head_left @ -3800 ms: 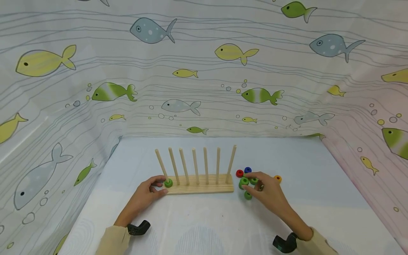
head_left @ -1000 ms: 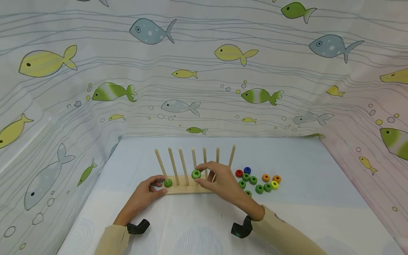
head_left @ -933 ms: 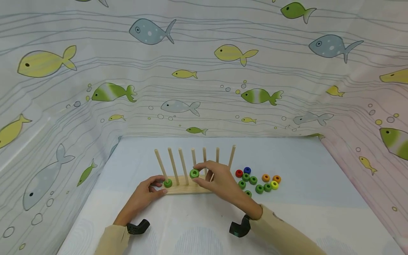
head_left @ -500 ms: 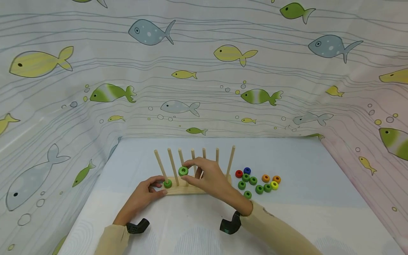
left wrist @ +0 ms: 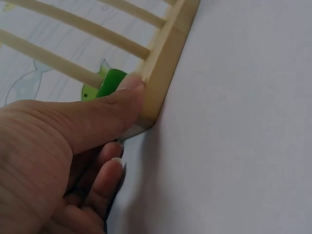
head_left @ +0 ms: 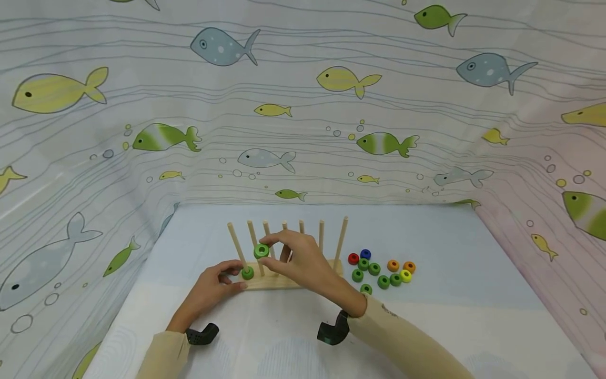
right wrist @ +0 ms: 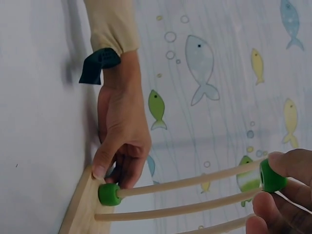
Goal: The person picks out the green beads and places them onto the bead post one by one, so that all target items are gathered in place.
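A wooden peg board (head_left: 284,283) with a row of several upright pegs lies across the table. My left hand (head_left: 211,287) grips its left end, the thumb (left wrist: 109,109) along the front edge beside a green bead (left wrist: 112,83) that sits at the foot of the leftmost peg. Thumb and fingertips of my right hand (head_left: 303,263) pinch another green bead (head_left: 258,253), raised above the base. In the right wrist view this held bead (right wrist: 274,179) is up near the tip of the leftmost peg (right wrist: 195,182), its hole facing the pegs.
Right of the board lie loose beads: several green ones (head_left: 374,269), a red bead (head_left: 353,258), a blue bead (head_left: 365,254), two orange beads (head_left: 409,267) and a yellow bead (head_left: 405,276). A fish-patterned curtain (head_left: 303,105) stands behind the white table (head_left: 265,326).
My right hand has taken a green bead from the pile and carried it left across the board, past several pegs, and slightly up. The left hand stays at the board's end.
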The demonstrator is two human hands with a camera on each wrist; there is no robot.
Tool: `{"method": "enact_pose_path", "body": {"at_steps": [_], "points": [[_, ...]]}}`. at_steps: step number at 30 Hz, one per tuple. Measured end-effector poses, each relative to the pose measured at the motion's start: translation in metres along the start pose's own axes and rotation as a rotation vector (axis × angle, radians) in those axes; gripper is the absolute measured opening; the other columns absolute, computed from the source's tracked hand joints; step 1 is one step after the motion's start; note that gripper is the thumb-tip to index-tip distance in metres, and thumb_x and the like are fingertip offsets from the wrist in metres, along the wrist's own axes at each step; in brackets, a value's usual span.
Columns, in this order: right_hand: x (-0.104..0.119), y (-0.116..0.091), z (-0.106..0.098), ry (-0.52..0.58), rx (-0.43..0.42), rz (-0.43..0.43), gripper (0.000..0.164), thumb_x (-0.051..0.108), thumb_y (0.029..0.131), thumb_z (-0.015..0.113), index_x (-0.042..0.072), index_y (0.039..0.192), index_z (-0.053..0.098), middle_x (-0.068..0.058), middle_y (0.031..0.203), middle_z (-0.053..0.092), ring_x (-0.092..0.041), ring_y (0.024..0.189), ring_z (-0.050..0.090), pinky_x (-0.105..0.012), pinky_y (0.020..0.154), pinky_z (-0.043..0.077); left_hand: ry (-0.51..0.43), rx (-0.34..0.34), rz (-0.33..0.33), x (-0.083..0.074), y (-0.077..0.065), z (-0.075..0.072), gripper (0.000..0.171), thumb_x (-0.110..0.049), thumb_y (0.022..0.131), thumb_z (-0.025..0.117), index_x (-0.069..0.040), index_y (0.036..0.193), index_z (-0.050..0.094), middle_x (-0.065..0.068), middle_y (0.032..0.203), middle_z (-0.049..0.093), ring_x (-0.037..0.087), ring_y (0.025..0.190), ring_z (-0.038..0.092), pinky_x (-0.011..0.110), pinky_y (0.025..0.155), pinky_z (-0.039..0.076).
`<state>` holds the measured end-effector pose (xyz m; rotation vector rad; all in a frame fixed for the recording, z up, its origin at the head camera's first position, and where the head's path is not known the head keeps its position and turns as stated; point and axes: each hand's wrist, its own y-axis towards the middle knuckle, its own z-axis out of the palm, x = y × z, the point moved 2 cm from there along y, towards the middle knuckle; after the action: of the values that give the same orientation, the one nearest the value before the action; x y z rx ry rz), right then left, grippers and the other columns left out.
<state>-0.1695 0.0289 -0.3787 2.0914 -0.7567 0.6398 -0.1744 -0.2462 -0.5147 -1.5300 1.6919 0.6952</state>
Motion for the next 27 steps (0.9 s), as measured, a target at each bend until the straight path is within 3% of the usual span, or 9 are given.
{"method": "enact_pose_path", "body": {"at_steps": [11, 27], "points": [[0.007, 0.009, 0.006, -0.016, 0.018, -0.024, 0.03, 0.018, 0.09, 0.083, 0.011, 0.118, 0.074, 0.004, 0.109, 0.074, 0.002, 0.061, 0.053, -0.018, 0.059, 0.046, -0.032, 0.005, 0.026, 0.001, -0.002, 0.002, 0.06, -0.034, 0.087, 0.085, -0.018, 0.14, 0.061, 0.007, 0.135, 0.064, 0.024, 0.114, 0.06, 0.046, 0.098, 0.047], [0.028, 0.039, 0.014, -0.037, -0.01, -0.045, 0.03, 0.018, 0.091, 0.082, 0.011, 0.119, 0.075, 0.0, 0.115, 0.074, 0.004, 0.061, 0.053, -0.019, 0.061, 0.045, -0.04, 0.027, 0.037, 0.003, -0.001, -0.002, 0.058, -0.033, 0.087, 0.084, -0.019, 0.138, 0.062, 0.006, 0.134, 0.064, 0.024, 0.113, 0.06, 0.045, 0.098, 0.047]]}}
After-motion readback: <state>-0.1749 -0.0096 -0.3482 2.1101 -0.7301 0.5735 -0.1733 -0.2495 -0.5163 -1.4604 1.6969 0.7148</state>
